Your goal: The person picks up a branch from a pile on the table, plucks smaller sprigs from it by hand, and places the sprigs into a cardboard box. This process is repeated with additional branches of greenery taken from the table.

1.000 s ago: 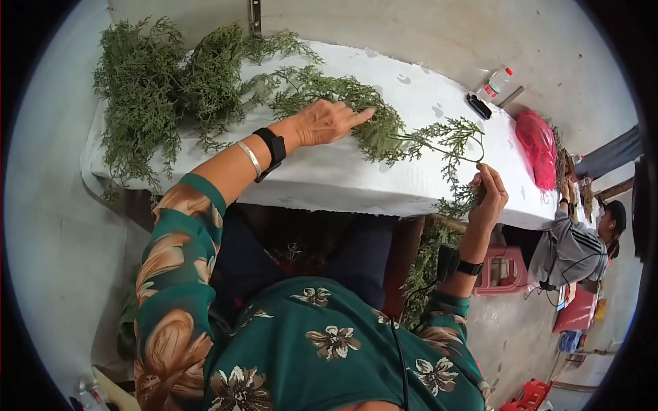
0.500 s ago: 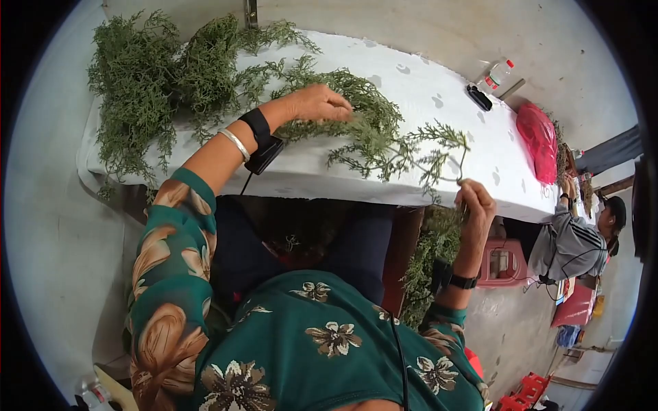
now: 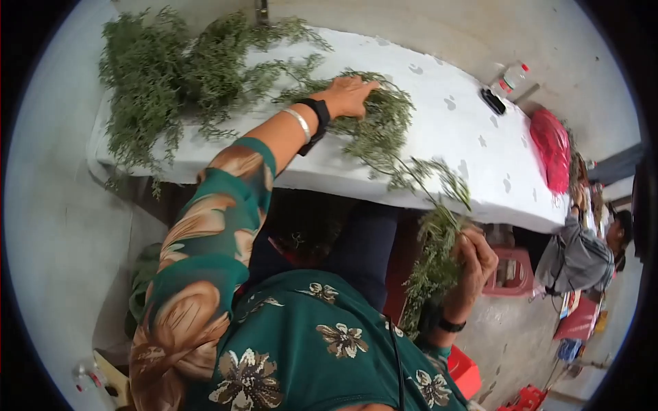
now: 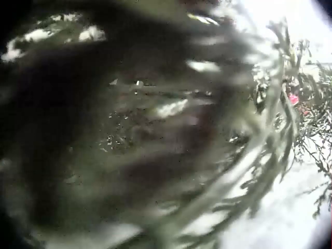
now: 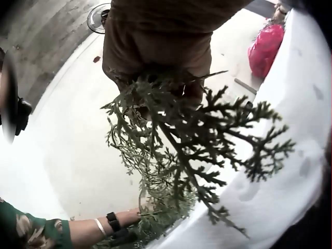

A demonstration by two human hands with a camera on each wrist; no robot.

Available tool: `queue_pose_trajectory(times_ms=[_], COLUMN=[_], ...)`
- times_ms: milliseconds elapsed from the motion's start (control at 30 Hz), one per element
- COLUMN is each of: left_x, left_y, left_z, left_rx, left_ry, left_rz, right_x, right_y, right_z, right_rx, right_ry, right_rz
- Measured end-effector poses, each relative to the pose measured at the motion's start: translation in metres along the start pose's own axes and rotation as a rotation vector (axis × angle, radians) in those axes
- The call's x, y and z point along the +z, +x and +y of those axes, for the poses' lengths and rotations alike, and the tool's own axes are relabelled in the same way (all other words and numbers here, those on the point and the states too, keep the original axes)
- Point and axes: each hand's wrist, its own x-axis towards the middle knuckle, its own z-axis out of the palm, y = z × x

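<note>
My left hand (image 3: 348, 96) lies over a leafy green branch (image 3: 384, 123) on the white-covered table, one finger stretched out and the others partly hidden. Near the table's front edge, my right hand (image 3: 478, 260) pinches the stem end of the strand running from that branch, and more foliage (image 3: 435, 253) hangs beside it. Dark, blurred foliage fills most of the left wrist view, hiding the left fingers. In the right wrist view, forked green sprigs (image 5: 192, 140) spread below the right hand (image 5: 158, 52), whose fingertips they partly cover.
Bushy green piles (image 3: 144, 89) stand at the table's left end. Toward the right are a bottle (image 3: 510, 80), a black object (image 3: 492, 101) and a pink bag (image 3: 550, 151). A person in grey (image 3: 579, 257) sits beyond a pink stool (image 3: 510, 274).
My left hand drew back from the branch, then came forward and right onto it. The right hand has moved down toward my body, with the strand's end now over the table edge.
</note>
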Motion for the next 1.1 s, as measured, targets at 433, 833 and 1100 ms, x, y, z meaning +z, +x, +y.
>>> queue_pose_trajectory(times_ms=[433, 833, 1100], left_x=[-0.105, 0.022, -0.066], left_y=[-0.007, 0.017, -0.028], left_z=[-0.189, -0.161, -0.101], left_rx=[-0.548, -0.216, -0.147], left_ry=[0.188, 0.397, 0.411], left_rz=[0.814, 0.377, 0.464], right_x=[-0.1, -0.022, 0.077], right_y=[-0.024, 0.035, 0.097], right_z=[0.054, 0.005, -0.033], right_rx=[0.067, -0.189, -0.464], right_ry=[0.22, 0.1, 0.049], right_rz=[0.562, 0.372, 0.283])
